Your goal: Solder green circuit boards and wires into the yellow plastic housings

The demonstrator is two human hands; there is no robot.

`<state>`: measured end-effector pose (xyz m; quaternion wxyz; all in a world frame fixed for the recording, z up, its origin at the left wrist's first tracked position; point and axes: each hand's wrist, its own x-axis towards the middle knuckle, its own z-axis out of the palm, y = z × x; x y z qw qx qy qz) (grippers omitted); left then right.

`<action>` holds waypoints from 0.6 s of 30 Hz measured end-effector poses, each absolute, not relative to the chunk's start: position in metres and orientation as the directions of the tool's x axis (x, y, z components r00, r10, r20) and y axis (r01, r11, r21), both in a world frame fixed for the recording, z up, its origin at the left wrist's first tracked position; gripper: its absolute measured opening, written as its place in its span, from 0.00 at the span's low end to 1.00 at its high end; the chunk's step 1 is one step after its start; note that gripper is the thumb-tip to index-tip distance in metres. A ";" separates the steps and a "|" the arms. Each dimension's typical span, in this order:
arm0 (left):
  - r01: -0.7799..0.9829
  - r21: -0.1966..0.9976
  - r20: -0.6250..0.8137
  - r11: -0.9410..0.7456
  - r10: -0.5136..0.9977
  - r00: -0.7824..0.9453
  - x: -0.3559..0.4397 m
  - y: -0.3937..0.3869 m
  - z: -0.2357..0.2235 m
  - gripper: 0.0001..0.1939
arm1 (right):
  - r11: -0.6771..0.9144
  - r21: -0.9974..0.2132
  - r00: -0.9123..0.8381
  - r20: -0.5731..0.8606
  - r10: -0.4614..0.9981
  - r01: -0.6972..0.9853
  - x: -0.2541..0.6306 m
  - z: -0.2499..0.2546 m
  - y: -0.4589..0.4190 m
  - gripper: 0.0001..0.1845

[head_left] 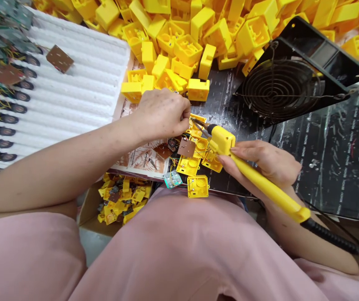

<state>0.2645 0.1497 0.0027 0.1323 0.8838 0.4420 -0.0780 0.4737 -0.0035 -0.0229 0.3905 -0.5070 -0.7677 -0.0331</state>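
My right hand (265, 161) grips a yellow soldering iron (254, 175), its black cord trailing off to the lower right. The iron's metal tip points left, close to the fingertips of my left hand (163, 113). Those fingers are pinched together over a small yellow casing (198, 119); what they hold is hidden. Below lie more open yellow casings, one (188, 165) with fine wires. A brown circuit board (186, 147) rests among them. Nearer my body are a green circuit board (173, 179) with wires and another yellow casing (198, 186) at the table's edge.
A heap of yellow casings (188, 50) spreads across the back. At the right stands a black fan (279, 88) with a wire guard. White ridged foam (82, 75) at the left carries wired boards and round black parts (10, 119). Below the edge is a cardboard box (91, 209) of yellow parts.
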 end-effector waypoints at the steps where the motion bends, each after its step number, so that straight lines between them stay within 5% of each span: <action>1: 0.805 0.160 -0.258 -0.572 0.763 0.593 0.265 0.150 0.003 0.18 | 0.498 -0.327 -0.206 0.632 0.747 0.803 0.474 -0.023 -0.003 0.10; 7: 0.818 0.148 -0.290 -0.556 0.767 0.573 0.269 0.149 0.005 0.17 | 0.511 -0.471 -0.171 0.593 0.787 0.719 0.487 -0.026 -0.014 0.07; 13: 0.811 0.158 -0.280 -0.564 0.762 0.584 0.266 0.151 0.002 0.18 | 0.486 -0.482 -0.073 0.651 0.755 0.729 0.493 -0.027 -0.024 0.16; 18: 0.812 0.143 -0.287 -0.566 0.761 0.581 0.267 0.150 0.003 0.17 | 0.284 -0.549 0.108 0.575 0.811 0.786 0.495 -0.029 -0.035 0.26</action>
